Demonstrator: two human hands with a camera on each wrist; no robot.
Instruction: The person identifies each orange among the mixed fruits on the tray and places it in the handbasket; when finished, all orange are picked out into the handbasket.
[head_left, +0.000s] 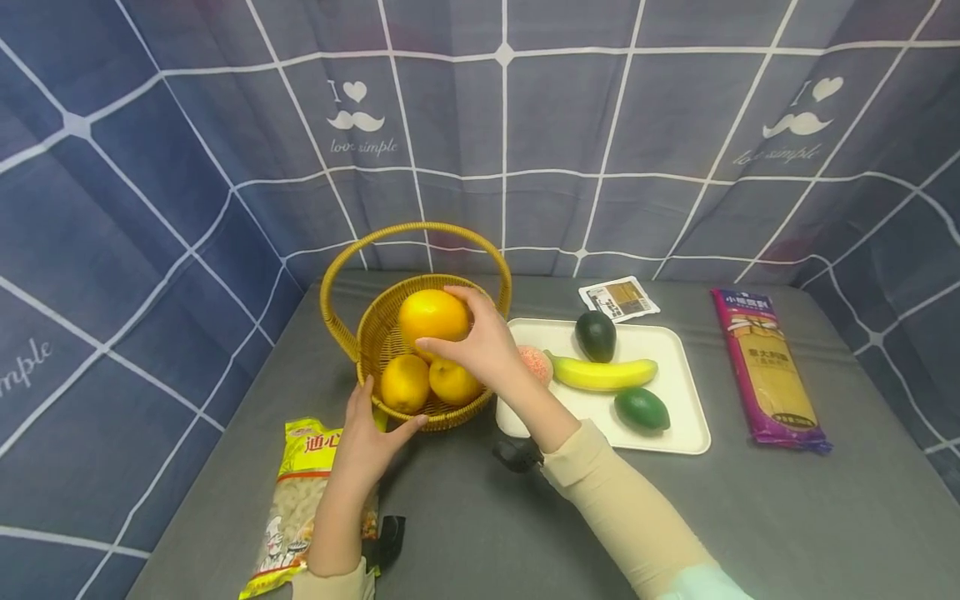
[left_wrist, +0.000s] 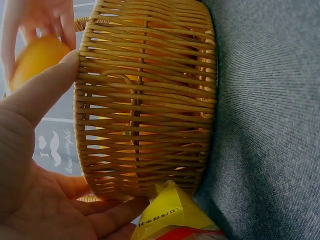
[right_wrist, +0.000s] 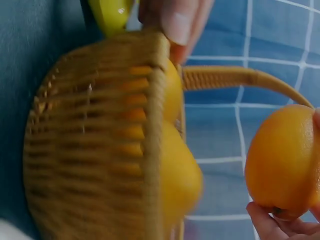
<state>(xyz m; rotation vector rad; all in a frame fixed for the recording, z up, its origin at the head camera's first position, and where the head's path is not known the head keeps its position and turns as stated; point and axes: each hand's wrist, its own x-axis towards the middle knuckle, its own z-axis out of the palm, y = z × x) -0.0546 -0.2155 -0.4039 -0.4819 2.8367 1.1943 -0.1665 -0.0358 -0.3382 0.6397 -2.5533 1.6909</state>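
Observation:
My right hand (head_left: 487,342) holds an orange (head_left: 432,315) over the wicker basket (head_left: 360,333), thumb on its near side and fingers on the far side. In the right wrist view the held orange (right_wrist: 282,160) hangs apart from the basket rim, its stem end showing. More yellow-orange fruits (head_left: 406,384) lie inside the basket, partly visible through the weave in the left wrist view. My left hand (head_left: 365,437) grips the basket's near left side. In the left wrist view its thumb (left_wrist: 50,85) lies at the rim and the other fingers rest along the wall.
A yellow bag of pasta (head_left: 292,500) lies left, partly under my left forearm. Right of the basket, a white tray (head_left: 686,417) bears a banana (head_left: 603,374), a pinkish round fruit (head_left: 536,364) and two dark green fruits. Behind it lies a small packet (head_left: 619,298); farther right, a purple noodle pack (head_left: 772,367).

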